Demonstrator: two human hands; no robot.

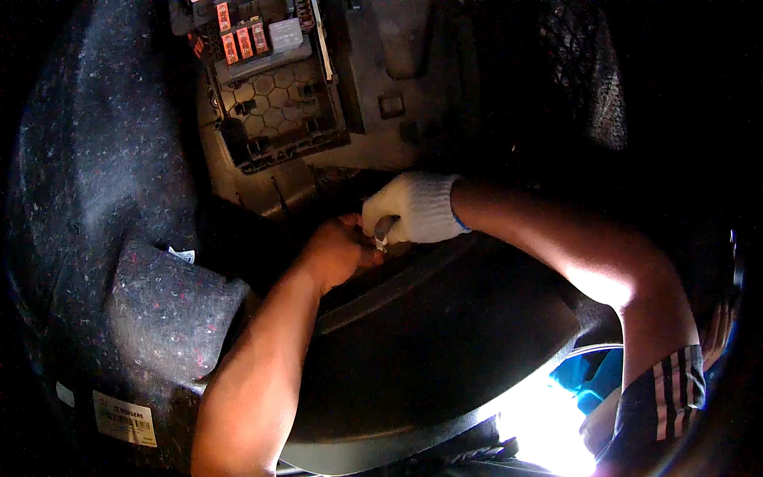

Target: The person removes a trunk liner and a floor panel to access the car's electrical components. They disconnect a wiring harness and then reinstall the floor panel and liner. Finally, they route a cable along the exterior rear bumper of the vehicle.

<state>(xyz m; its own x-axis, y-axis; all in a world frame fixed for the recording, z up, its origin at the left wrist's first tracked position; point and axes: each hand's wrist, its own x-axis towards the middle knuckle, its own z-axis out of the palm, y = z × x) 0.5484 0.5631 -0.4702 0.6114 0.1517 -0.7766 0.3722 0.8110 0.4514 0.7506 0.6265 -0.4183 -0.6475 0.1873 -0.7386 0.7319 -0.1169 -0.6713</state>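
My bare left hand [339, 248], fingers curled, meets my right hand [405, 208], which wears a white knitted glove, at the centre of the view. Both are closed around a small pale piece [381, 245] that I cannot make out; the glove's thumb area looks dark grey. They work low in a shadowed gap just above a curved black plastic panel [429, 334]. Beyond them is a dusty plastic housing [278, 107] with a honeycomb pattern, several orange fuses [245, 44] and a grey relay-like block [285, 34].
Thick speckled felt lining [127, 159] covers the left side, with a folded flap [175, 310] beside my left forearm and a white label [123, 417] lower down. Dark mesh [608, 103] hangs at the upper right. Bright light and blue material [588, 381] show past the panel's edge at lower right.
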